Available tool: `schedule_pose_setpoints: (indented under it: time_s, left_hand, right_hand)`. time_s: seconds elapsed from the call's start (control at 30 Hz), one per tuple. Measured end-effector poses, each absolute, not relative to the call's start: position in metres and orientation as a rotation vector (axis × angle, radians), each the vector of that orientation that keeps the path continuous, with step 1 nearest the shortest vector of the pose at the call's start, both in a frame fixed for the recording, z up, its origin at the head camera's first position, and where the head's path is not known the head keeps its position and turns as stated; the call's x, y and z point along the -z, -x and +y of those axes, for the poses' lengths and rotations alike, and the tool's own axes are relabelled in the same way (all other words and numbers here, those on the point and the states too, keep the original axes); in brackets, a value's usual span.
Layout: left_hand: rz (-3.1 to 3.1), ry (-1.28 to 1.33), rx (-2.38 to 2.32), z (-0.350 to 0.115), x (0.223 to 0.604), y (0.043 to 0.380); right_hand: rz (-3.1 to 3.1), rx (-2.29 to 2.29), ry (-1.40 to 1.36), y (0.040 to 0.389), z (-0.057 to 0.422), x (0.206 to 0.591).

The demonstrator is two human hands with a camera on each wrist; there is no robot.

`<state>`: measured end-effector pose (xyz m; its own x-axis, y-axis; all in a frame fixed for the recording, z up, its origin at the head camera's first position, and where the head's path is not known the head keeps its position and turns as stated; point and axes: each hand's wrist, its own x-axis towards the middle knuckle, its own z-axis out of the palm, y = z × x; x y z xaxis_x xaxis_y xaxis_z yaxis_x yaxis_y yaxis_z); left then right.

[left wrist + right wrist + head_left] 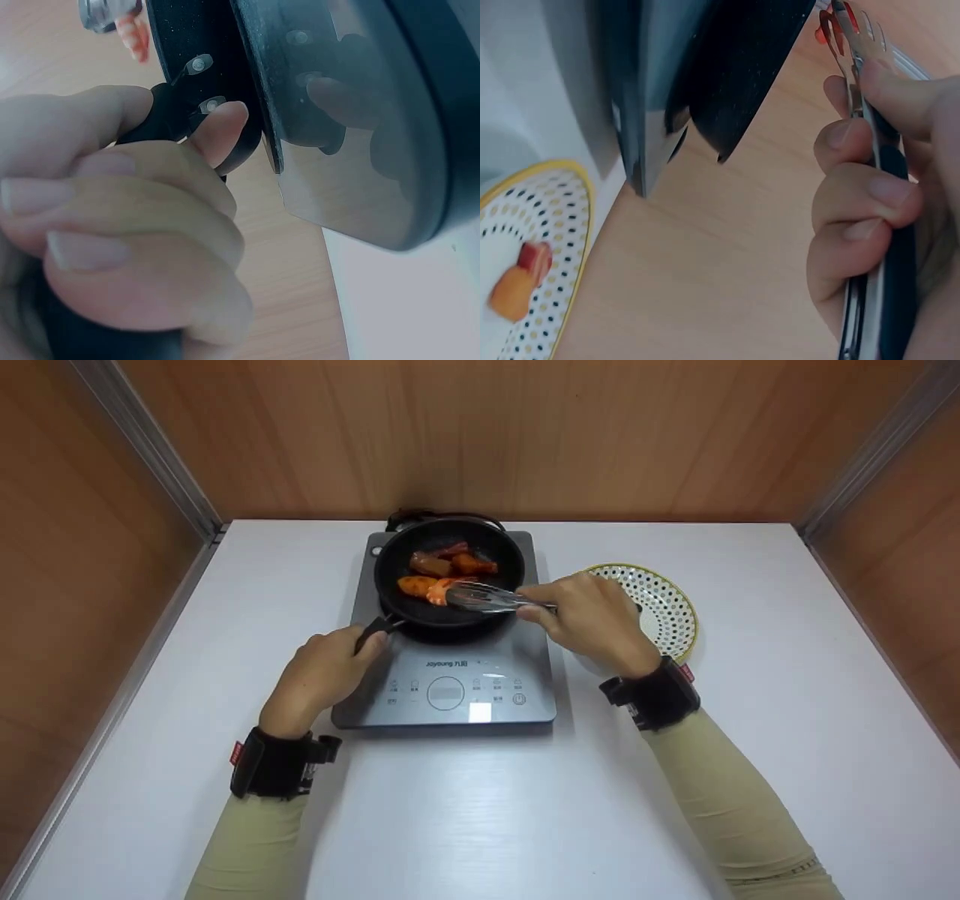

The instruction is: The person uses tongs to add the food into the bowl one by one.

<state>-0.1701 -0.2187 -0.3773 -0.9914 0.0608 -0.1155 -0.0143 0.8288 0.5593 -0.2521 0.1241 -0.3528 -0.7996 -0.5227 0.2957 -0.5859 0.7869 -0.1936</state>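
Note:
My left hand (319,675) grips the black handle (375,631) of a frying pan (514,559), its fingers curled round it in the left wrist view. Inside the pan lie several pieces of food: a brownish slab (430,564), a reddish-orange piece (474,563) and an orange oval piece (416,586). My right hand (589,615) holds metal tongs (484,597) with slotted, fork-like heads and dark grips (900,262). At the tips of the tongs, over the near part of the pan, is an orange-and-white striped shrimp (438,592).
The pan is over a grey induction cooker (450,660). Right of it, partly behind my right hand, stands a dotted plate (679,611) with a yellow rim. An orange piece (511,294) and a red-and-white piece (535,261) lie on it. Wooden panels (480,442) enclose the white table (450,810).

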Motion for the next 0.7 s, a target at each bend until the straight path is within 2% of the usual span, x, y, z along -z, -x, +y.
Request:
schedule_pose_setpoints:
  time_s: [0.27,0.7]
  left_hand:
    - [2.886,-0.029,-0.887,-0.219,0.378,0.169]
    - [2.893,-0.035,-0.876,-0.214,0.376,0.171]
  right_hand:
    - [-2.924,-0.338,-0.893,0.263,0.093,0.346]
    - [-3.043,-0.408,-0.848,0.261,0.075,0.344]
